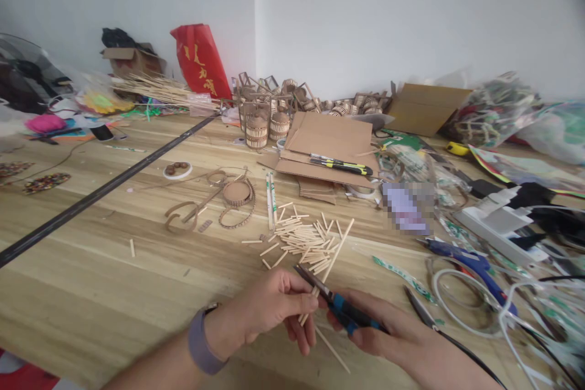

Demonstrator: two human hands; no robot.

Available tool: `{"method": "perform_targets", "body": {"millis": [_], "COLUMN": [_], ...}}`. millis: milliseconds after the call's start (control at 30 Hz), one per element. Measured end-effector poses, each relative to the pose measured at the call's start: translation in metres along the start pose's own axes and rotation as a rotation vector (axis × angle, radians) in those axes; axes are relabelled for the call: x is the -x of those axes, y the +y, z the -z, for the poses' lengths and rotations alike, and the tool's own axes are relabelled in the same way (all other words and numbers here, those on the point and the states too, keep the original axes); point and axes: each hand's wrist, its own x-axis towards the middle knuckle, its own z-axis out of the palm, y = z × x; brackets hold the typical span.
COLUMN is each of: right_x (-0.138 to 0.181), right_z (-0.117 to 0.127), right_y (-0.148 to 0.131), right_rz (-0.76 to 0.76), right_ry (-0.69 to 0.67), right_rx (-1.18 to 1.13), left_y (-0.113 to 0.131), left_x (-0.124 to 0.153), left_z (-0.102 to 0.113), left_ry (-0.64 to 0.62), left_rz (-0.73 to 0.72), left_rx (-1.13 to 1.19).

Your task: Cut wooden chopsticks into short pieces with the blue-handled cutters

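**Cutting tool [315, 280] laid across a wooden stick [339, 250] between two hands**

The stick slants above the near part of the table [150, 292], its far end beside a loose heap of short wooden pieces [304, 241]. The left hand [278, 304], with a mauve band [204, 344] at the wrist, has its grip closed on the stick's lower part, thumb against fingers. The right hand [388, 329] has its grip wrapped around the tool's blue-and-black handles; from where I stand, I cannot tell how far the jaws are parted. Another thin stick [333, 350] lies below the hands.

Beyond the heap: two paper-wrapped sticks [271, 201] and, to their left, a round woven base [236, 192] with a loose braided strip. Farther back: flat cardboard [326, 134] bearing yellow-and-black knives [342, 166], with small slatted baskets [256, 132] behind and to the left. At right: a blue glue gun [466, 259] near a white power strip [503, 234]. Near the wall: an upright red bag [201, 61].
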Motion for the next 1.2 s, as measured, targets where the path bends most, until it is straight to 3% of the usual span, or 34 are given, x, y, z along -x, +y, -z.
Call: {"method": "perform_targets", "body": {"millis": [333, 800, 1200], "right_x": [-0.001, -0.002, -0.008], "right_z": [-0.005, -0.01, -0.029], "right_y": [-0.014, -0.019, -0.015], "right_rz": [-0.048, -0.026, 0.006], "right_ry": [0.041, 0.155, 0.254], "right_rx": [0.272, 0.275, 0.248], "left_y": [0.006, 0.011, 0.014], "left_x": [0.003, 0.006, 0.009], "left_z": [-0.003, -0.005, 0.007], "left_ry": [-0.013, 0.016, -0.006], "left_rz": [-0.042, -0.049, -0.052], "left_rx": [-0.075, -0.143, -0.075]}}
